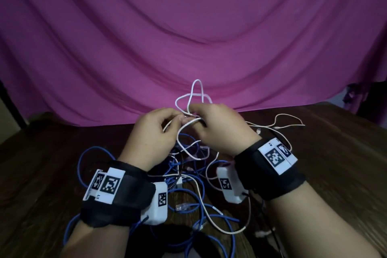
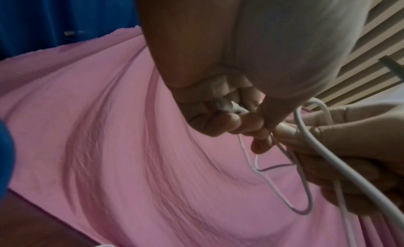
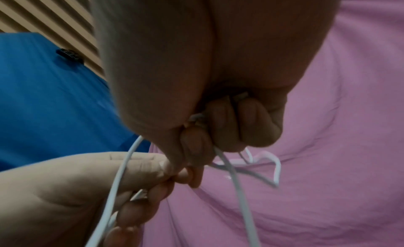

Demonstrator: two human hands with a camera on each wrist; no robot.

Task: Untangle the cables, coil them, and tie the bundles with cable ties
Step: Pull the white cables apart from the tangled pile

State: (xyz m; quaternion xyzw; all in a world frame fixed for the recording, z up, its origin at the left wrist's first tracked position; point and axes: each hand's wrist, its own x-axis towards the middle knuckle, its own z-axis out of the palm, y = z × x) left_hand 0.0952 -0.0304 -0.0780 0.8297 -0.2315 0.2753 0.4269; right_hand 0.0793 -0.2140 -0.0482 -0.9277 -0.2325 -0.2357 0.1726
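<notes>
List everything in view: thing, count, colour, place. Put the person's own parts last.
white cable: one, white, lifted above the pile, loops sticking up, pinched by both hands
other pale cables: count unclear, white or cream, on the table at right and in the pile
blue cables: count unclear, blue, tangled on the table under the wrists
table: one, dark wood, below
cloth: one, pink, draped behind
wristbands: two, black with white marker blocks, one on each wrist
left hand: pinches the white cable
right hand: grips the white cable
</notes>
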